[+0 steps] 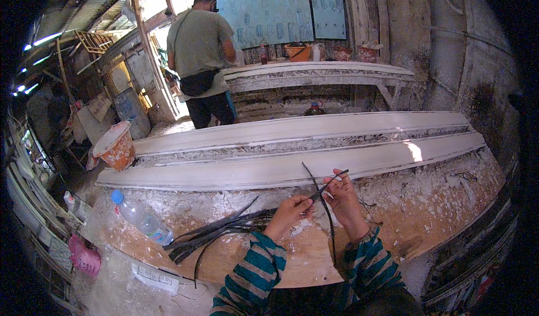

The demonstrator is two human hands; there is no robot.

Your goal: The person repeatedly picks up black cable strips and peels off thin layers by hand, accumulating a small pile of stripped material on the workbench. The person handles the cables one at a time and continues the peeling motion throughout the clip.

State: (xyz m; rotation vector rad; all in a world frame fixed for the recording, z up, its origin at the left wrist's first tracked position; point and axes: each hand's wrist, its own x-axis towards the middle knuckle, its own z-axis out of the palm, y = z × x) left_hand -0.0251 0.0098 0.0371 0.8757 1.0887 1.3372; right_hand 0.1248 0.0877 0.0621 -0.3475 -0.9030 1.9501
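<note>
Both hands are at the front of the worktable. My left hand (290, 214) pinches a thin black strip (319, 193) between thumb and fingers. The same strip slants up to my right hand (343, 201), whose thumb and index finger close on it near its upper end. A second dark strip (332, 232) crosses the held one and hangs down between my wrists; whether a hand grips it too is hard to see. To the left of my left hand lies a loose bundle of similar black strips (208, 237), partly hidden behind that hand and forearm.
Long white moulded lengths (269, 167) lie across the table behind my hands. A clear bottle with a blue cap (140, 218) lies at left, near an orange bucket (119, 150). A person (201, 46) stands at another white-topped bench (320, 72). A pink basket (84, 255) sits lower left.
</note>
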